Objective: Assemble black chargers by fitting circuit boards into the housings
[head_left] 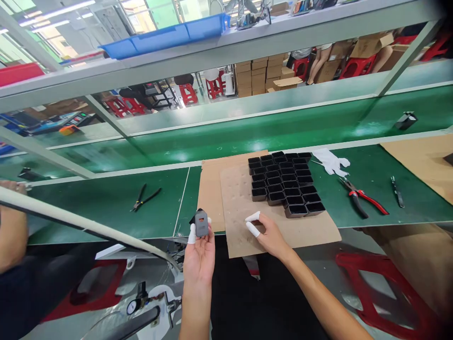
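My left hand (200, 250) is palm up, with white finger cots on some fingertips, and closed around a small dark grey plastic housing (201, 224). An orange-marked slot shows in the housing's face. Something black juts out behind its upper left side; I cannot make out what it is. My right hand (269, 233) hovers over the near part of a brown cardboard sheet (238, 208). Its thumb and index finger wear white cots and stand apart with nothing between them. Just beyond it, several black open-topped plastic cases (283, 179) stand packed in rows on the cardboard.
Black-handled cutters (144, 198) lie left on the green bench (166, 189). On the right are a white glove (331, 161), red-and-black pliers (363, 196) and a small dark tool (397, 192). A pale diagonal bar (88, 224) crosses at left, near another person's arm (13, 231).
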`<state>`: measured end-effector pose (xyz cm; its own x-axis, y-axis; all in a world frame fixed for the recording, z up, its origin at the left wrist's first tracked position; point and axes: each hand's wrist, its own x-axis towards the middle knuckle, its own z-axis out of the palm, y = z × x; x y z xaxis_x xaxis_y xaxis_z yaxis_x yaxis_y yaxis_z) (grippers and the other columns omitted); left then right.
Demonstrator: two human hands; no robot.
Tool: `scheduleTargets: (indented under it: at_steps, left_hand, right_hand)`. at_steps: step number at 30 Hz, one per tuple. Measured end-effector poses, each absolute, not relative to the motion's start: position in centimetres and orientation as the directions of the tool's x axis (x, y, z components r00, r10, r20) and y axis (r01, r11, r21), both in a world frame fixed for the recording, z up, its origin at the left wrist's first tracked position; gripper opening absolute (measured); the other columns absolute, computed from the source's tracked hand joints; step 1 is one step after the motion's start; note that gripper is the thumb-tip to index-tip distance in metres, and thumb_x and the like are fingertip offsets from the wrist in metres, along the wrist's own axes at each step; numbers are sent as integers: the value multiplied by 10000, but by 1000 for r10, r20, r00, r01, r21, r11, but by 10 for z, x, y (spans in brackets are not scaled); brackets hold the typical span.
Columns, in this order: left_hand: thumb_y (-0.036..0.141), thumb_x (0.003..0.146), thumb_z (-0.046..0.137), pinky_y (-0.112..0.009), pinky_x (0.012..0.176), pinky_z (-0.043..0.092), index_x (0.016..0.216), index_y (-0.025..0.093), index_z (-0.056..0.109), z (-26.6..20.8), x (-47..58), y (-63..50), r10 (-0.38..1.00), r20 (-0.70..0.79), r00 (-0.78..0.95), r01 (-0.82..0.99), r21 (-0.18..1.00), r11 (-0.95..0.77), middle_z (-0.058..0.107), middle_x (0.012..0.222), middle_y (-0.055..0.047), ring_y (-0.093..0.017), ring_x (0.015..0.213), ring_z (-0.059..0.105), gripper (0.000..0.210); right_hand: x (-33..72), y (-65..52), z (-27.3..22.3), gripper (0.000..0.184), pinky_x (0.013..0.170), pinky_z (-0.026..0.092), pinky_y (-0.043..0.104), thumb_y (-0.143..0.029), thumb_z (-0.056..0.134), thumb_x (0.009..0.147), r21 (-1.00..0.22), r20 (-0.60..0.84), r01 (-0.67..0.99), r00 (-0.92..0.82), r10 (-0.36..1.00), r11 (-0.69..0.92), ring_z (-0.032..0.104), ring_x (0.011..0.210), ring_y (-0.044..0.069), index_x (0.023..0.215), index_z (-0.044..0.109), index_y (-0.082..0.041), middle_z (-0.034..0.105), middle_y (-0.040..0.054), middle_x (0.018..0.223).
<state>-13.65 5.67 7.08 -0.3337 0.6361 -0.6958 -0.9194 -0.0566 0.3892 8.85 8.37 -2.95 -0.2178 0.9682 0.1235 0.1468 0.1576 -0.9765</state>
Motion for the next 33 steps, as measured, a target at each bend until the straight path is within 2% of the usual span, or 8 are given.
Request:
scheduleTargets:
  at_steps: [5,8,10,12,19,26,30,33]
  left_hand:
    - [137,1186,338,-260,887,668,1442,97,609,65,-131,57,634,-712,-302,-930,367,-30,742,1275,-156,-187,1090,772,375]
    - [96,1042,652,-266,1010,631,1356,127,665,48,-130,50,726,-482,-490,-727,685,-36,711,1362,-140,-186,1205,728,315]
    - [133,774,952,-218,1027,599,1293,160,700,36,-130,41,782,-246,-572,-462,885,-59,718,1348,-103,-184,1216,710,577]
    - [288,622,1069,-232,1055,585,1240,184,725,30,-127,30,813,-230,-535,-414,910,-15,729,1297,-76,-203,1231,701,715]
    - [471,686,1043,-427,1116,600,1213,163,780,32,-95,-4,810,-551,-201,-745,623,239,670,1434,-156,-357,1375,636,664]
    - [386,633,1069,-385,1038,649,1112,153,832,19,-85,-24,787,-606,-119,-801,527,285,681,1421,-162,-329,1264,697,582]
    - [131,1019,666,-350,954,672,1302,101,768,41,-80,-20,615,-789,4,-892,276,359,694,1392,-191,-272,1190,741,303]
    - [118,1140,441,-275,802,666,1454,83,677,55,-73,-10,550,-834,48,-929,166,332,717,1333,-196,-197,983,771,394]
  right_hand:
    - [88,86,-27,268,961,536,419,-466,641,1068,-978,118,144,-215,970,151,671,1039,255,1079,748,-221,690,55,1095]
    - [87,84,-21,289,961,533,423,-487,647,1063,-983,104,128,-206,973,132,672,1043,264,1069,751,-218,692,63,1102]
    - [87,77,-12,282,994,526,422,-497,655,1076,-994,61,77,-223,973,79,667,1088,263,1125,754,-238,690,57,1149]
    - [86,65,1,275,1039,514,426,-457,696,1068,-998,55,-6,-287,956,56,655,1127,260,1265,733,-269,678,53,1200]
    - [77,30,34,408,977,565,399,-165,682,1026,-915,397,-41,-261,880,400,654,1083,233,1416,668,-285,654,71,1261]
    - [96,38,53,300,926,600,358,-184,700,1069,-918,328,85,-383,864,386,712,1062,220,1348,740,-284,717,44,1203]
    - [101,43,66,292,971,582,371,-236,729,1057,-935,267,97,-439,858,340,712,1083,227,1344,727,-286,715,26,1206]
    - [95,49,72,646,1097,527,387,-336,926,953,-935,199,151,-524,828,321,664,1226,252,1517,611,-329,666,14,1351]
